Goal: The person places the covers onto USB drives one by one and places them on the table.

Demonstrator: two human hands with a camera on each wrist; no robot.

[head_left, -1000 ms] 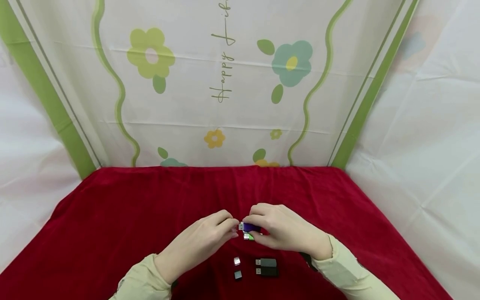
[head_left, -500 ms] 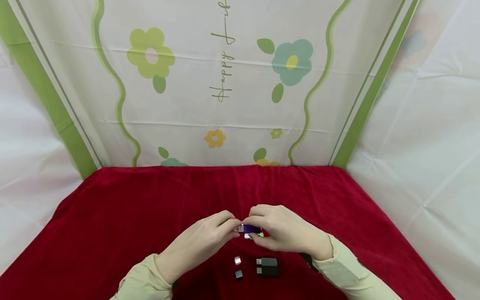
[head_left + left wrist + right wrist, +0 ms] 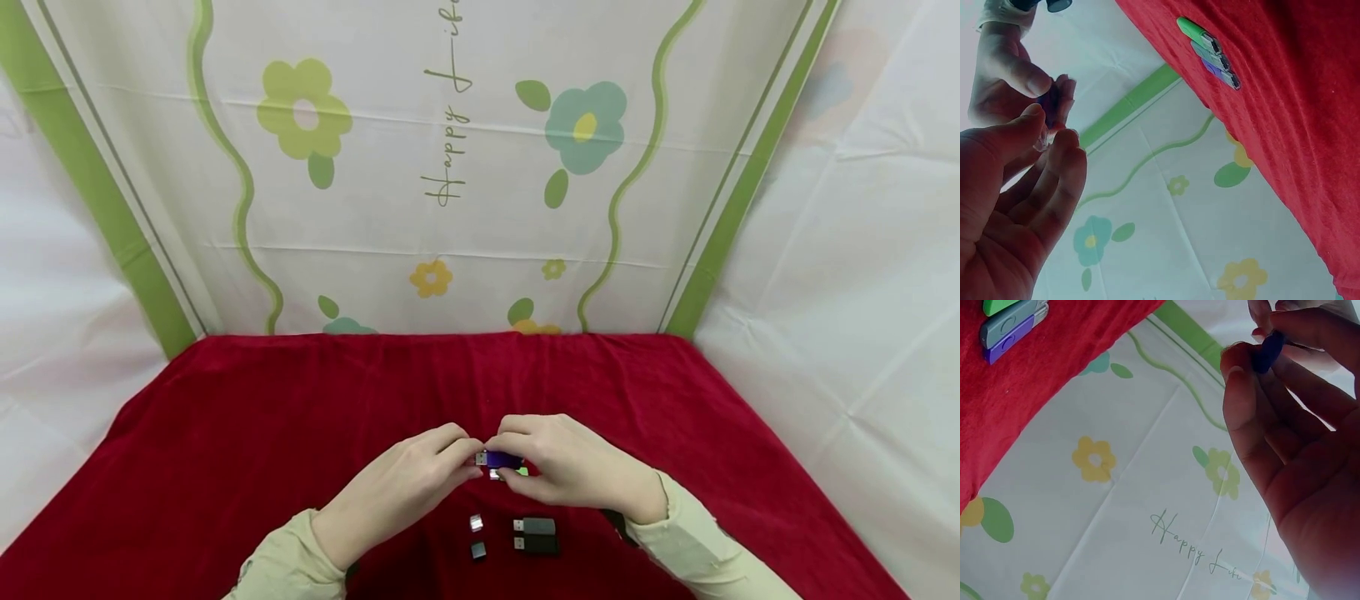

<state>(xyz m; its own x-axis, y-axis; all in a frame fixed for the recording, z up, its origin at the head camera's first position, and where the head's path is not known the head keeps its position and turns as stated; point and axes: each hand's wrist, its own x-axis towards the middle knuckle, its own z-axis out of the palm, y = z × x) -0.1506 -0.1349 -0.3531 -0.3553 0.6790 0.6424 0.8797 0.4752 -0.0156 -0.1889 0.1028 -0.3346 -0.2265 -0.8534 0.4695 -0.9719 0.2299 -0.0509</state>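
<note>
My right hand [image 3: 558, 458] pinches a blue-purple USB flash drive [image 3: 504, 459] between thumb and fingers, its metal plug pointing left. In the right wrist view the drive's body [image 3: 1267, 352] shows dark blue at the fingertips. Facing it, my left hand [image 3: 408, 475] pinches a small clear cap [image 3: 1042, 142] at the plug end. The fingers hide how far the cap covers the plug. Below the right hand, a green USB drive [image 3: 1192, 27] lies on the cloth beside a grey one [image 3: 1205, 51] and a purple one [image 3: 1213, 69].
Nearer me on the red cloth [image 3: 300, 400] lie a grey drive [image 3: 538, 527] and a black drive [image 3: 540, 545], both with bare plugs. Left of them sit a clear cap [image 3: 476, 522] and a dark cap [image 3: 478, 551]. A flowered curtain [image 3: 487, 192] rises behind the table.
My left hand has shifted slightly right, bringing the clear cap from beside the plug up to it. The right hand has stayed nearly still, gripping the drive.
</note>
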